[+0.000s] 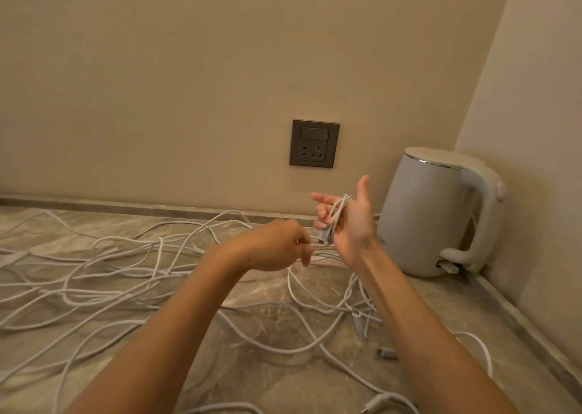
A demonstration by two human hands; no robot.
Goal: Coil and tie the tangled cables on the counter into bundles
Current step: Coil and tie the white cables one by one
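1 cable [338,210] around right fingers [321,199], between left fingers [305,254]

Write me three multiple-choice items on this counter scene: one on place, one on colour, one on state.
1. The kettle stands: A. in the right corner of the counter; B. left of the socket; C. on the floor.
2. The cables are: A. black; B. white; C. red.
3. The right hand: A. lies flat; B. has cable looped round its fingers; C. grips the kettle.
Answers: A, it sits by the side wall; B, every strand is white; B, loops wrap its raised fingers.
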